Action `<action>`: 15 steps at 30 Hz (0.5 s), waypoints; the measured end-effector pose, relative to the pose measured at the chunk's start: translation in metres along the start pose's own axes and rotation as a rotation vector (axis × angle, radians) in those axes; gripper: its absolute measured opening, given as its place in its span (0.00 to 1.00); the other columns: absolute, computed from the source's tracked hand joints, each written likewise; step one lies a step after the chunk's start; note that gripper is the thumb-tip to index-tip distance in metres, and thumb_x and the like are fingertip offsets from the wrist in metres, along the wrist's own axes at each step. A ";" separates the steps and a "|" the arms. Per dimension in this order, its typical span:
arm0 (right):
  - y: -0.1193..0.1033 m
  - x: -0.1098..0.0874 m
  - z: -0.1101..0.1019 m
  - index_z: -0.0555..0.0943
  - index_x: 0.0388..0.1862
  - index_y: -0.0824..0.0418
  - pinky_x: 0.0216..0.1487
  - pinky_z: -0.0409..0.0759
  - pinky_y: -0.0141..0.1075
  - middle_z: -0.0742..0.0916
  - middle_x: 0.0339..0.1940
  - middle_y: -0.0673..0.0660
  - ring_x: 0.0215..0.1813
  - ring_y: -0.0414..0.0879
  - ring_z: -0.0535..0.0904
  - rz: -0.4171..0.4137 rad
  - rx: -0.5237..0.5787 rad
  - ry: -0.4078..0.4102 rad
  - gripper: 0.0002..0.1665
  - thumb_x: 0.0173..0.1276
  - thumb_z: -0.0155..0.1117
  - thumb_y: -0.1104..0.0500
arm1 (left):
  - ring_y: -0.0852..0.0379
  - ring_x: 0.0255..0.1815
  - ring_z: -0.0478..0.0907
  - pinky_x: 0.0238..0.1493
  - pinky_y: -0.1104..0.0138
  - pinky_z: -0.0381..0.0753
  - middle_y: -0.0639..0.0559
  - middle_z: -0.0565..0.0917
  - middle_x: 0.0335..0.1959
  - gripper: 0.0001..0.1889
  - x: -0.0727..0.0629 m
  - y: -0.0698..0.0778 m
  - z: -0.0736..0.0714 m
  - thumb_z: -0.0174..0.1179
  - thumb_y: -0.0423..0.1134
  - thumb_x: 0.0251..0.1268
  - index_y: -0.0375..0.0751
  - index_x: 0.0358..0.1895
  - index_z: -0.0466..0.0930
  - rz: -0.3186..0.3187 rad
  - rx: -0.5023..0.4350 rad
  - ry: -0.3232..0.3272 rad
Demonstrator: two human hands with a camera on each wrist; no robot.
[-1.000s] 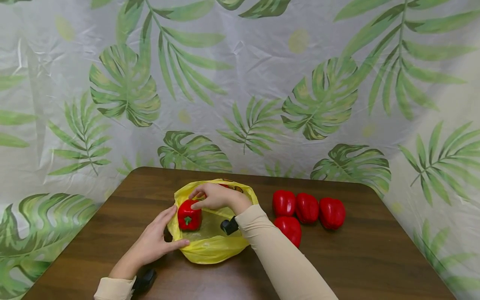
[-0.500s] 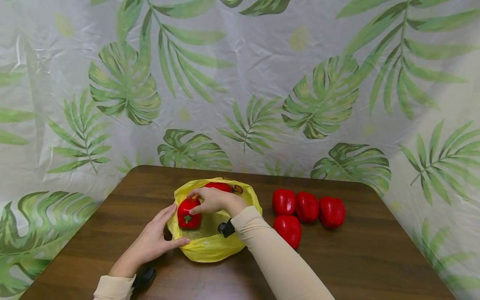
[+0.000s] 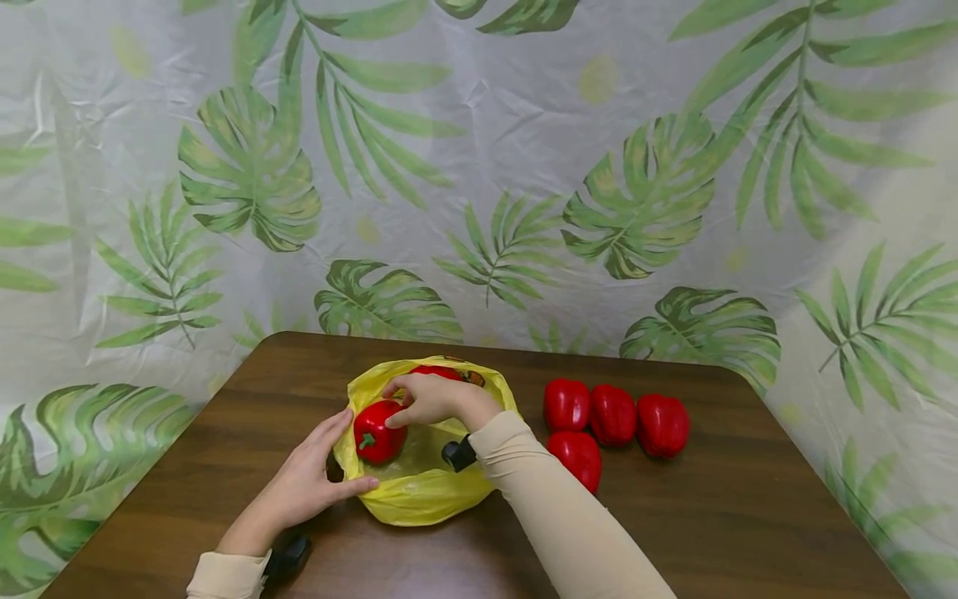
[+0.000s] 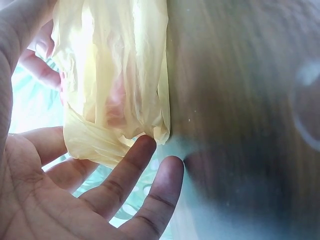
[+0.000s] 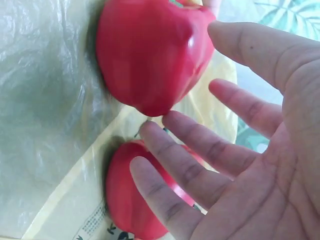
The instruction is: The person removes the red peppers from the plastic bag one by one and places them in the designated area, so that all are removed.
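A yellow plastic bag sits with its mouth spread wide. Inside, at its left side, lies a red bell pepper with a green stem; a second bell pepper shows at the far side, partly behind my right hand. That hand reaches into the bag, thumb and fingertips at the nearer pepper. In the right wrist view its fingers are spread and fairly straight, between the nearer pepper and the second one. My left hand touches the bag's left outside with extended fingers and thumb.
Several more red bell peppers lie on the brown wooden table, right of the bag and close to my right forearm. A leaf-patterned curtain hangs behind the table's far edge.
The nearer pepper in the bag has turned, its stem now pointing lower left. My right hand has shifted slightly right along with it. My left hand and the bag stay in place.
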State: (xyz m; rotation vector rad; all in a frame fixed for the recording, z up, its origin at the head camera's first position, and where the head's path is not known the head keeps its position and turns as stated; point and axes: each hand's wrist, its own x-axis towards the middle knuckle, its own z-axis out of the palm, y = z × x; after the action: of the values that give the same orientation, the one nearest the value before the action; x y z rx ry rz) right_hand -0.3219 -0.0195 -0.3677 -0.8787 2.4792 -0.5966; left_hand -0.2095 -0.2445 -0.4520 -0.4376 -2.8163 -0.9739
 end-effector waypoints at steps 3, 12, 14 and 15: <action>0.001 -0.001 -0.002 0.77 0.76 0.53 0.60 0.84 0.40 0.86 0.65 0.58 0.59 0.48 0.84 -0.009 -0.010 -0.008 0.32 0.77 0.70 0.46 | 0.26 0.81 0.66 0.74 0.30 0.70 0.31 0.64 0.83 0.58 0.000 0.000 0.000 0.78 0.62 0.60 0.30 0.84 0.60 0.000 0.000 0.005; 0.001 -0.002 -0.005 0.77 0.75 0.56 0.65 0.82 0.43 0.84 0.70 0.61 0.62 0.51 0.81 -0.007 -0.027 -0.005 0.32 0.78 0.70 0.48 | 0.26 0.80 0.66 0.74 0.30 0.70 0.31 0.64 0.83 0.58 0.000 0.001 0.000 0.77 0.63 0.59 0.30 0.83 0.60 -0.009 0.005 0.000; 0.000 -0.002 -0.004 0.77 0.75 0.56 0.71 0.82 0.47 0.83 0.73 0.62 0.70 0.55 0.80 -0.010 0.004 -0.010 0.32 0.78 0.70 0.48 | 0.26 0.81 0.66 0.74 0.30 0.70 0.31 0.64 0.83 0.59 0.000 0.001 0.000 0.77 0.63 0.59 0.30 0.84 0.60 -0.011 0.005 -0.003; -0.001 -0.001 -0.004 0.77 0.76 0.56 0.73 0.80 0.49 0.82 0.74 0.63 0.73 0.57 0.79 -0.014 0.012 -0.013 0.31 0.78 0.69 0.48 | 0.26 0.81 0.66 0.74 0.30 0.70 0.31 0.64 0.83 0.59 0.000 0.001 0.000 0.77 0.64 0.59 0.30 0.84 0.60 -0.011 0.005 -0.004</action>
State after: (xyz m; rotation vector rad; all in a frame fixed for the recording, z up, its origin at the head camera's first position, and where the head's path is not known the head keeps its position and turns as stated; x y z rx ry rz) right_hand -0.3229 -0.0181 -0.3637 -0.8938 2.4573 -0.6075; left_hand -0.2088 -0.2442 -0.4512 -0.4240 -2.8271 -0.9696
